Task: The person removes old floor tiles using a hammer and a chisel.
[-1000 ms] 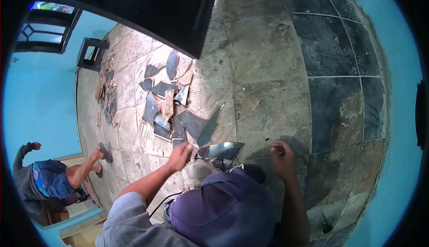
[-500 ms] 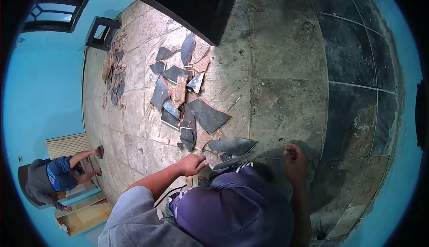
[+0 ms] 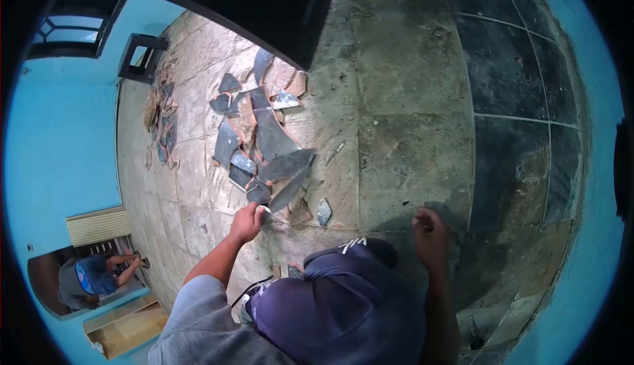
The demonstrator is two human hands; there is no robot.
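My left hand (image 3: pixel 247 223) is closed on the end of a dark, curved tile shard (image 3: pixel 290 191), which stands tilted at the near side of a pile of broken tiles (image 3: pixel 271 137). The pile mixes dark glazed faces with reddish undersides. A small diamond-shaped fragment (image 3: pixel 323 212) lies to the right of the held shard, in front of my shoe (image 3: pixel 380 251). Over the bare floor on the right hangs my right hand (image 3: pixel 432 228), its fingers loosely curled with a gap between them and nothing visible inside.
Dark tiles (image 3: pixel 508 68) still cover the floor along the right wall. A large black piece of furniture (image 3: pixel 264 8) juts in from the top. More rubble (image 3: pixel 162 121) lies along the left wall. Another person (image 3: pixel 92 279) crouches at lower left, near an open wooden box (image 3: pixel 125 329).
My left hand has moved forward and left with the tile shard, from beside my shoe to the pile. My right hand stays about where it was. The other person has shifted posture.
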